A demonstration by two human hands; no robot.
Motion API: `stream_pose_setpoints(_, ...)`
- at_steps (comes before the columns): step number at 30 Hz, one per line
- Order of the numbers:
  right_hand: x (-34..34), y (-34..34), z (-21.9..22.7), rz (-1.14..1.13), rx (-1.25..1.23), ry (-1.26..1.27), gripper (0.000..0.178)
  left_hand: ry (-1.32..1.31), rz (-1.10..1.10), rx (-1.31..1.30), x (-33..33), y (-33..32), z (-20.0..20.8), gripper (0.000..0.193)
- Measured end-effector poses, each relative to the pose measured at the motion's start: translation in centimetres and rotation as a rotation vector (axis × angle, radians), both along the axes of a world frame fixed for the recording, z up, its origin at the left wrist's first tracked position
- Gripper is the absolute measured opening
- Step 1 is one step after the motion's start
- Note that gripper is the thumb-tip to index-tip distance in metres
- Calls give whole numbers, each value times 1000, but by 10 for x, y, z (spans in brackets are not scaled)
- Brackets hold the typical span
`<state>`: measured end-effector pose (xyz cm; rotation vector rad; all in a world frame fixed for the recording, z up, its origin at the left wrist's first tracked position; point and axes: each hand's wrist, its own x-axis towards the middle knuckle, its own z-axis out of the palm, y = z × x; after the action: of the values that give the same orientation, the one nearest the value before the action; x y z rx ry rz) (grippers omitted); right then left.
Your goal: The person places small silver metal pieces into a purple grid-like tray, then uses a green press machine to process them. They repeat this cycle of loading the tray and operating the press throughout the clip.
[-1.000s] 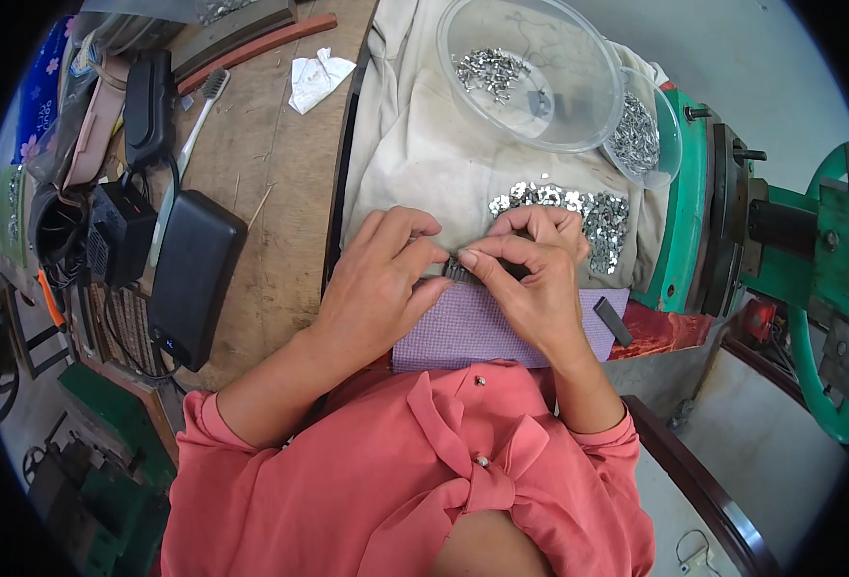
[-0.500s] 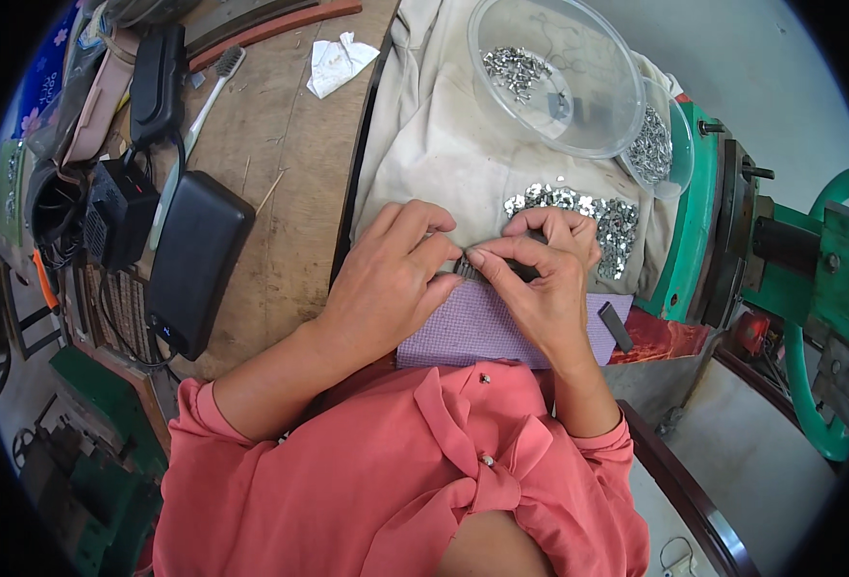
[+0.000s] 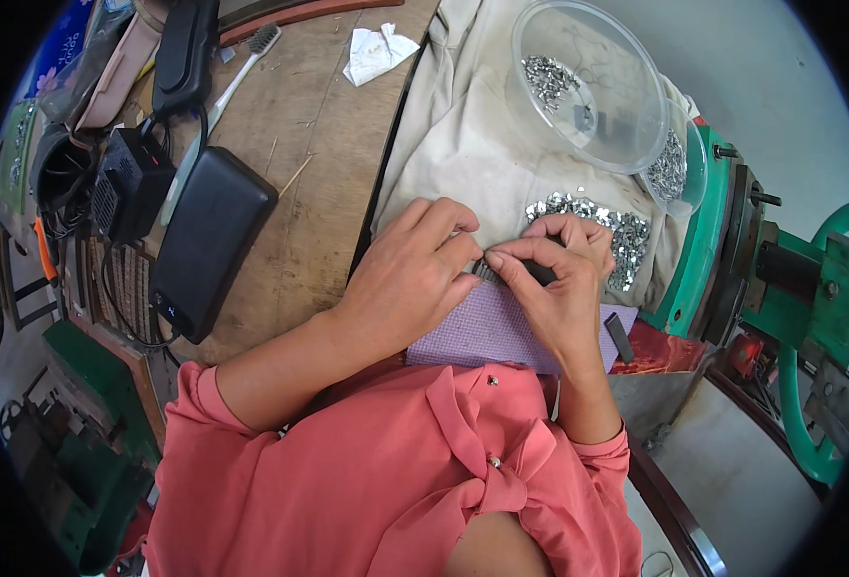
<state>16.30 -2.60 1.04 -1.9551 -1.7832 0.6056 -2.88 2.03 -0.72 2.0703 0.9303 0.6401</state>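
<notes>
To the left of the purple waffle-textured cloth (image 3: 463, 332) stretches one wooden tabletop (image 3: 328, 144), the broadest thing here; one beige cloth (image 3: 472, 125) spreads above the purple one, and one green metal machine (image 3: 703, 231) stands to its right. Two clear plastic tubs lie above the purple cloth: a larger tub (image 3: 626, 115) with a cluster of small silvery parts, and a smaller tub (image 3: 691, 188), fuller of them, just to its right. Two bare hands meet at the purple cloth's upper edge, the left hand (image 3: 415, 260) and the right hand (image 3: 559, 274). Well left of that cloth are one black power bank (image 3: 215, 245) and one pale-handled brush (image 3: 237, 82); one crumpled white tissue (image 3: 379, 55) lies above and left. Shiny metal flakes (image 3: 626, 250), too many to count, lie just above its right part, and one short black bar (image 3: 620, 338) rests on its right end. One small ridged dark strip (image 3: 483, 270) sits at its upper edge, between the hands. The left fingers are curled, thumb and forefinger slightly parted beside the strip; the right thumb and forefinger tips come together at its top. Whether either pair grips anything cannot be told.
</notes>
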Motion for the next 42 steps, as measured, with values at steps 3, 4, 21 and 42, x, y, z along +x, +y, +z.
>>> stream_pose_setpoints(3,2,0,0,9,-2,0,14,5,3,12,0,0,-1,25)
stream_pose_setpoints(4,3,0,-1,14,-2,6,14,6,2,13,0,-1,-1,25)
stream_pose_setpoints(21,5,2,2,25,-10,-36,17,16,-11,13,0,0,3,23)
stream_pose_setpoints(42,15,-5,4,18,-49,-56,18,13,-4,16,-1,0,1,26)
